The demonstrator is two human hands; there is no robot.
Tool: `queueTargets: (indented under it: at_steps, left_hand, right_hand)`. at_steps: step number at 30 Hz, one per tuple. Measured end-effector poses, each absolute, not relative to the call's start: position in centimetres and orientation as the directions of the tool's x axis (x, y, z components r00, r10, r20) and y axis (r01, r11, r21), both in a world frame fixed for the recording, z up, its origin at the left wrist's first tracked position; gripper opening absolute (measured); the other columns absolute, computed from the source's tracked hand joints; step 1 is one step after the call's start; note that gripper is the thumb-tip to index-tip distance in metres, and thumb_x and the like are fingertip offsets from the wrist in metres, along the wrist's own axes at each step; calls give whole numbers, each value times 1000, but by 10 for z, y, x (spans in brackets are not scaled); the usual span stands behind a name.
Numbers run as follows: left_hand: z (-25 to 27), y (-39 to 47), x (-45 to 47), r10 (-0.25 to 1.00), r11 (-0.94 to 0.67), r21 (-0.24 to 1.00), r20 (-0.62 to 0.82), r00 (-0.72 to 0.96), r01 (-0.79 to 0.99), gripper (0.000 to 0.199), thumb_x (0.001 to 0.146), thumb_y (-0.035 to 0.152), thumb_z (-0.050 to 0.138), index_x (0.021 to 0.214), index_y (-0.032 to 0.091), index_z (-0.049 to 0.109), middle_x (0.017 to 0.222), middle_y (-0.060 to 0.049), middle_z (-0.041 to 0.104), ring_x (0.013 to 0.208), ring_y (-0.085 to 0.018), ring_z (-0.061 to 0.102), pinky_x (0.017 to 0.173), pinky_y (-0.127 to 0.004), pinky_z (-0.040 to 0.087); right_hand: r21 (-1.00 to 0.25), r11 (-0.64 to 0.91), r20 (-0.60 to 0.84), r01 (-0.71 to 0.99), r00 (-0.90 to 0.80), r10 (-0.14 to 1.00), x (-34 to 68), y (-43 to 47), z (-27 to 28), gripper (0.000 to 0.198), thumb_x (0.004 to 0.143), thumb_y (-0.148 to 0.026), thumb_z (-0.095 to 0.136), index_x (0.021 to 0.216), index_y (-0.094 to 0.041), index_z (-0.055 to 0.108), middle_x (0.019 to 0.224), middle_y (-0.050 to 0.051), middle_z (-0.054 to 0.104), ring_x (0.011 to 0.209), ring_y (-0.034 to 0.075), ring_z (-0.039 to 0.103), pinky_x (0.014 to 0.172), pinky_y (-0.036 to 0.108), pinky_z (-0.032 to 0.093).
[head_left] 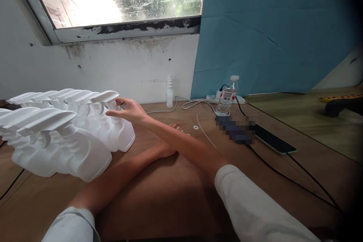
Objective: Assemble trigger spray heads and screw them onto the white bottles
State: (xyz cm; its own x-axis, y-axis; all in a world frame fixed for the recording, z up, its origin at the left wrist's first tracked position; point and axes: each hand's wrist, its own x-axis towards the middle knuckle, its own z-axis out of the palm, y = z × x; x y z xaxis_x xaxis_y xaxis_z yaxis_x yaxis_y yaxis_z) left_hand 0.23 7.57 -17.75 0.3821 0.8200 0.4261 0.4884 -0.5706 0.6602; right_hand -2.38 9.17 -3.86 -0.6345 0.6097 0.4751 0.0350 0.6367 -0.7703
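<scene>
Two rows of white trigger spray bottles [93,151] stand at the left of the table. My right hand [132,110] reaches across to the end bottle of the back row [121,136]. Its thumb and fingers are apart beside that bottle's trigger head [109,96]; I cannot tell whether they touch it. Under my right forearm, my left hand [168,148] rests on the table. Part of it is hidden, but its fingertips show stretched out beyond the forearm. A small white ring [195,127] and a thin white tube [205,132] lie just right of it.
At the wall stands a small white bottle [169,92]. A clear water bottle [227,96] is beside a white power strip [239,99]. A phone [273,138], black cables and a blurred-out dark item [235,130] lie on the right of the wooden table [159,204].
</scene>
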Motion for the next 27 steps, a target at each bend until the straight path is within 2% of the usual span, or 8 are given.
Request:
queueTargets:
  at_steps: [3, 6, 10, 14, 17, 19, 23, 27]
  left_hand:
    - [-177, 77, 2, 796, -603, 603, 417, 438, 522, 43, 83, 30, 58, 127, 29, 57, 143, -5, 48, 141, -30, 29, 116, -53, 23]
    - [-178, 78, 3, 820, -570, 638, 473, 320, 518, 43, 85, 34, 58, 125, 20, 56, 137, -13, 51, 134, -32, 38, 112, -52, 30]
    - [-178, 81, 3, 876, -475, 768, 457, 151, 430, 53, 77, 42, 69, 122, 18, 55, 132, -15, 54, 125, -32, 48, 109, -50, 34]
    - [-180, 88, 1, 947, -313, 944, 303, 102, 102, 56, 68, 44, 79, 114, 20, 58, 119, -13, 63, 115, -32, 57, 102, -54, 41]
    - [-182, 92, -1, 944, -301, 937, 319, 81, -178, 82, 51, 43, 89, 121, 24, 50, 131, -11, 57, 126, -33, 51, 106, -56, 38]
    - [-182, 93, -1, 936, -300, 914, 338, 104, -272, 86, 46, 44, 91, 119, 27, 49, 133, -9, 55, 130, -33, 47, 108, -57, 36]
    - [-181, 93, -3, 924, -338, 889, 375, 69, -309, 99, 45, 39, 92, 129, 27, 40, 138, -12, 49, 130, -32, 46, 106, -49, 42]
    - [-179, 92, -3, 902, -419, 886, 431, 18, -199, 117, 47, 32, 91, 142, 32, 23, 146, -14, 36, 129, -30, 46, 103, -43, 44]
  right_hand:
    - [-732, 680, 592, -42, -532, 605, -8, 93, -36, 36, 70, -54, 74, 78, -22, 59, 82, -6, 63, 78, 13, 58, 67, 24, 46]
    - [-724, 684, 671, -89, -323, 668, 35, 107, -29, 41, 67, -51, 77, 82, -19, 57, 78, -3, 60, 70, 11, 53, 63, 23, 45]
    - [-802, 593, 598, -78, -83, 797, 108, 136, -16, 55, 65, -55, 76, 98, -15, 54, 91, 5, 60, 75, 15, 60, 58, 25, 50]
    - [-836, 545, 541, -64, 69, 838, 164, 162, -16, 55, 66, -55, 74, 100, -16, 55, 91, 8, 61, 75, 18, 63, 51, 24, 50]
    - [-865, 493, 478, -87, 149, 866, 185, 174, -26, 55, 65, -61, 71, 95, -17, 58, 81, 5, 61, 66, 16, 62, 43, 21, 47]
    - [-896, 429, 411, -117, 149, 899, 192, 178, -32, 55, 66, -66, 68, 90, -17, 59, 73, 4, 60, 58, 14, 60, 38, 20, 44]
    - [-921, 362, 337, -142, 175, 925, 198, 178, -36, 53, 60, -60, 77, 84, -15, 61, 71, 5, 62, 54, 14, 60, 37, 22, 46]
    - [-922, 370, 338, -115, 227, 913, 195, 174, -35, 48, 60, -54, 78, 84, -15, 63, 75, 5, 63, 55, 14, 60, 39, 23, 47]
